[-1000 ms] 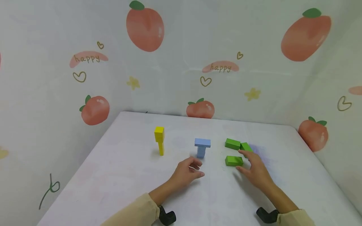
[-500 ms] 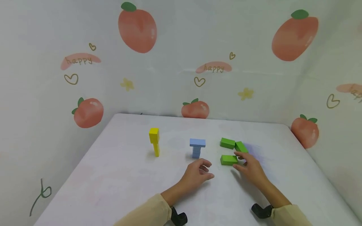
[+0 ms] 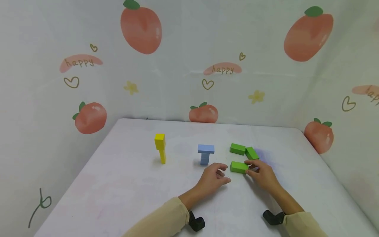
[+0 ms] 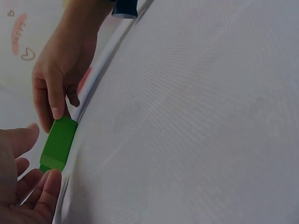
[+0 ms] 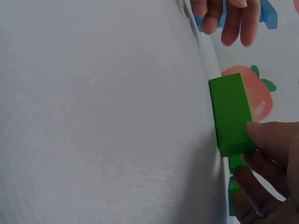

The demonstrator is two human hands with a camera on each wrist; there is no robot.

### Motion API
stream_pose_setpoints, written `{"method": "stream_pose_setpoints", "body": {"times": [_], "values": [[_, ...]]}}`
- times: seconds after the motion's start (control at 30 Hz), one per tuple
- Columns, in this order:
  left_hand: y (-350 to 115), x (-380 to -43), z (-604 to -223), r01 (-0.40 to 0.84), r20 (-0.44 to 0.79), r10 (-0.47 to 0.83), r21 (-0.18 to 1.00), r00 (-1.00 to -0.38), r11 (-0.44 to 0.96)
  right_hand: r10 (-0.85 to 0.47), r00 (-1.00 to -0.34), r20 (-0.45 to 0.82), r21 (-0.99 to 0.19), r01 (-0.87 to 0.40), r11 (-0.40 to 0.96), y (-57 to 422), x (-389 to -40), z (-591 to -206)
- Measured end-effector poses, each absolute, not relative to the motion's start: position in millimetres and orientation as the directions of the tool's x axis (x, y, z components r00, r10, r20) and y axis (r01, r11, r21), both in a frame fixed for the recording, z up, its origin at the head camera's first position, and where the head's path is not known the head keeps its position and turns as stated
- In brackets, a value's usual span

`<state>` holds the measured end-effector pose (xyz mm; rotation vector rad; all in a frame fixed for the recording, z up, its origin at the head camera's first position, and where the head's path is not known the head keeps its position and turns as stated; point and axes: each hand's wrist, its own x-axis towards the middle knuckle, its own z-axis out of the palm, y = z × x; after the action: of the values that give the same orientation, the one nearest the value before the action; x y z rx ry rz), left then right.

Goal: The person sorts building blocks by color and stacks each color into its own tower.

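A green block (image 3: 238, 167) lies on the white table, and my right hand (image 3: 263, 175) pinches its right end between thumb and forefinger. In the right wrist view, the thumb (image 5: 271, 135) presses against the near end of that block. My left hand (image 3: 211, 177) is held just left of the block, fingers loosely bent and thumb apart, with nothing in its grasp. Two more green blocks, one lying crosswise (image 3: 237, 148) and one slanted (image 3: 252, 153), rest behind. Beyond the left hand stands a stack of blue blocks (image 3: 206, 149) with a flat one on top.
Farther left stands a yellow stack (image 3: 160, 141), its wider top on a thin upright piece. A white cloth wall (image 3: 174, 75) printed with peaches rises behind the table (image 3: 124, 187). Black wrist mounts (image 3: 196, 222) sit at both cuffs.
My left hand has moved right, from in front of the blue stack towards the green block. The right thumb and forefinger have closed onto the block's right end. The view has shifted slightly.
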<state>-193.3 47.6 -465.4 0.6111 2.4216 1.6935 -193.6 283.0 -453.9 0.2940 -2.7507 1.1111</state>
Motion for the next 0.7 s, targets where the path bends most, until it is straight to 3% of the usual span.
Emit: {"method": "stream_pose_setpoints", "body": {"times": [0.7], "values": [[75,-219,-472,0.22,0.087,0.322,0.888,-0.943,0.403,-0.144,-0.968,0.204,-0.684,-0.246,0.687,285,-197,-457]]}}
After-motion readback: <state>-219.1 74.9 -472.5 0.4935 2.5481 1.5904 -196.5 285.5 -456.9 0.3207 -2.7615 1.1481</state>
